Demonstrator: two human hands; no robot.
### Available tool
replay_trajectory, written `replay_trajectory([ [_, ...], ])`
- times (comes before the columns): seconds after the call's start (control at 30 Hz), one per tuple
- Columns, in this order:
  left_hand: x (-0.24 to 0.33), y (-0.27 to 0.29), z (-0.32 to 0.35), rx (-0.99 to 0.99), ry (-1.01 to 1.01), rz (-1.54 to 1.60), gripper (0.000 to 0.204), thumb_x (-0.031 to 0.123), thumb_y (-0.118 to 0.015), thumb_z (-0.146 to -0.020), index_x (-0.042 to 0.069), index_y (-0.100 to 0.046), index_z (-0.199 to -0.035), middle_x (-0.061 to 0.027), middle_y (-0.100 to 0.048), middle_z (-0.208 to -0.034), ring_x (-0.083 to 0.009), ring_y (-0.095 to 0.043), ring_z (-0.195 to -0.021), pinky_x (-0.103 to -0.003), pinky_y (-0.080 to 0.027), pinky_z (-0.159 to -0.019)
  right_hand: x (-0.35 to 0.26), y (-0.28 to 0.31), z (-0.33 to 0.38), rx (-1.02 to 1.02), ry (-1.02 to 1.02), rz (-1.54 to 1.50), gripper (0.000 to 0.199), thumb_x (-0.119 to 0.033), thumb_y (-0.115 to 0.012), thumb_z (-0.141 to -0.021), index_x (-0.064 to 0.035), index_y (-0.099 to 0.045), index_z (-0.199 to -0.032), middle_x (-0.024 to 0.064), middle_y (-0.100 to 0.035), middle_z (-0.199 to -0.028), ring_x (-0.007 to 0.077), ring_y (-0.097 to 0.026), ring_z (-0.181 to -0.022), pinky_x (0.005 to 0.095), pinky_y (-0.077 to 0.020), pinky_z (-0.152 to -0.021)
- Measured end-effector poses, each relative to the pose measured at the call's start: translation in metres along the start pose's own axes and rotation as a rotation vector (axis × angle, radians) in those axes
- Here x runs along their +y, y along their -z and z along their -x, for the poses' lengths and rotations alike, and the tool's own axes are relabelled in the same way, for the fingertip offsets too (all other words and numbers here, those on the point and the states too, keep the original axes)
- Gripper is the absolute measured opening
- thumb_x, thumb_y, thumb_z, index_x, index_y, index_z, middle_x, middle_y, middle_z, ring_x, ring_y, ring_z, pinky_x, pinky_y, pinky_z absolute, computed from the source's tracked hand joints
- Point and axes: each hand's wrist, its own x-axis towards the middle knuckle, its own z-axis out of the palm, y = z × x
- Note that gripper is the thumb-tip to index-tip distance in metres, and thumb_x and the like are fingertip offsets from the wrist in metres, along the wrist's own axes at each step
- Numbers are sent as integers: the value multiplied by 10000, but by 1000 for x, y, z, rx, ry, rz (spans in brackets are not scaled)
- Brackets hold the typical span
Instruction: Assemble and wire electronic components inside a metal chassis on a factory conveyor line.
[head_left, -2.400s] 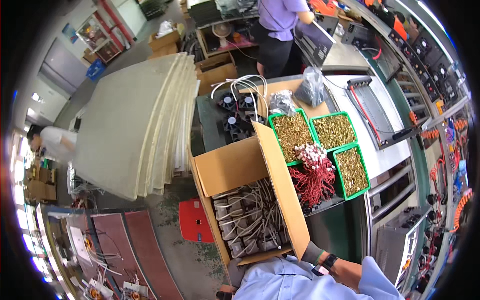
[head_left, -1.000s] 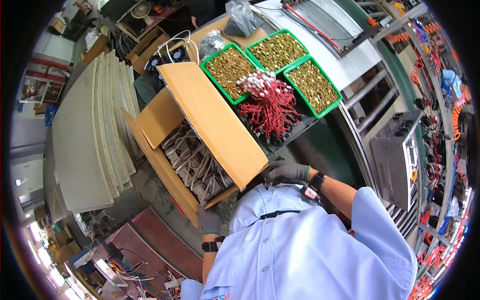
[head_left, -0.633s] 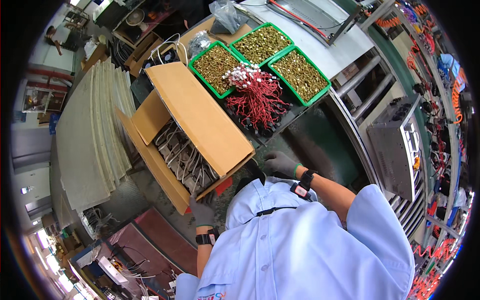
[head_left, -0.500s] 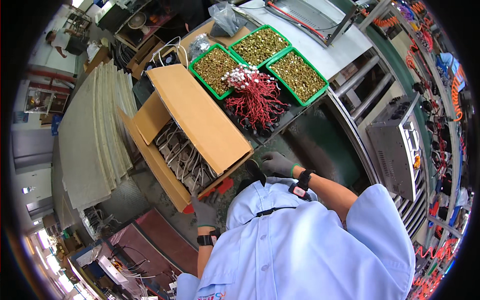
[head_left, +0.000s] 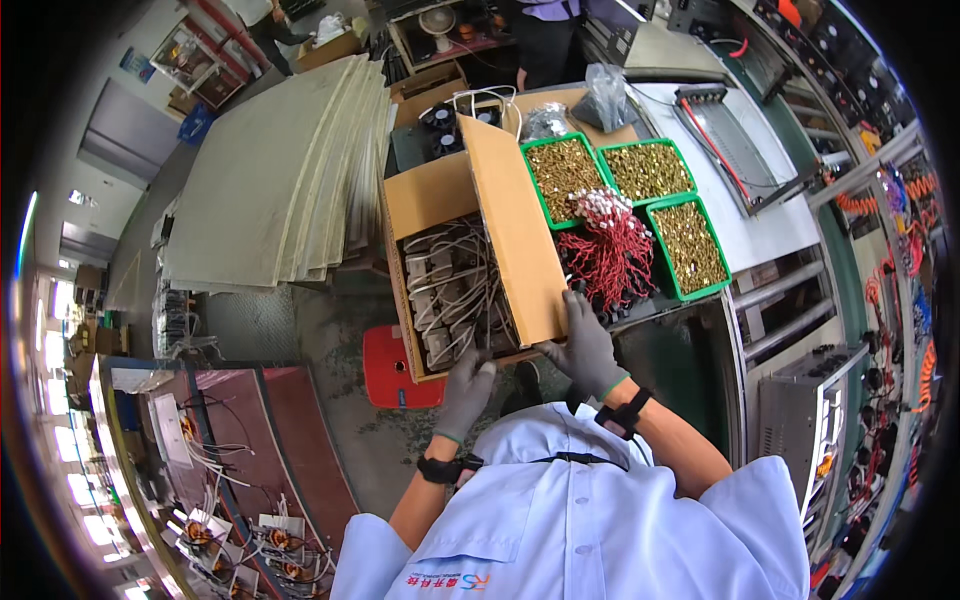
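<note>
In front of me is a cardboard box (head_left: pixel 428 192) with raised flaps; rows of greyish blocks with white cables (head_left: pixel 450 290) fill it. My right hand (head_left: pixel 590 352), in a grey glove, holds the near corner of the long right flap (head_left: pixel 515 240), fingers on its outer side and thumb toward the box front. Also gloved, my left hand (head_left: pixel 466 394) has its fingers curled at the box's near rim. The fingertips of that hand are partly hidden.
Right of the box, green trays (head_left: pixel 685 292) of small brass-coloured parts surround a bundle of red wires with white connectors (head_left: pixel 612 255). A red stool (head_left: pixel 392 375) stands low at left, near large stacked sheets (head_left: pixel 270 180). Another person (head_left: pixel 545 45) stands at the far side.
My view has turned, so the box appears straighter and farther right. My right hand has come up onto the flap corner; my left has shifted along to the near rim.
</note>
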Motion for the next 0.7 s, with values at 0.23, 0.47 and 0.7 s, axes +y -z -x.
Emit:
replay_trajectory([
  [0.23,15,40,-27,713,-501,-65,442,247,-558,-943,-21,-524,-1294,-160,-628,-1188,-219,-616,-1065,-339,-476,-939,59,-3,21,59,-428,-651,533,-472,-507,-991,48,-605,-1051,196,-671,-968,296,-671,-819,391,-564,-741],
  [0.47,33,74,-66,732,-251,-70,545,238,-526,-952,-70,-426,-1391,-193,-567,-1321,-299,-527,-1244,-372,-382,-1069,53,-2,24,114,-368,-539,563,-506,-458,-1006,32,-622,-986,147,-672,-832,220,-650,-732,359,-523,-654],
  [0.7,111,-3,-226,343,2,1130,265,125,-521,-956,37,-507,-1206,-93,-566,-967,-237,-567,-952,-380,-493,-839,35,8,22,243,-277,-299,503,-423,-464,-1011,45,-598,-882,233,-592,-690,327,-615,-642,432,-457,-607],
])
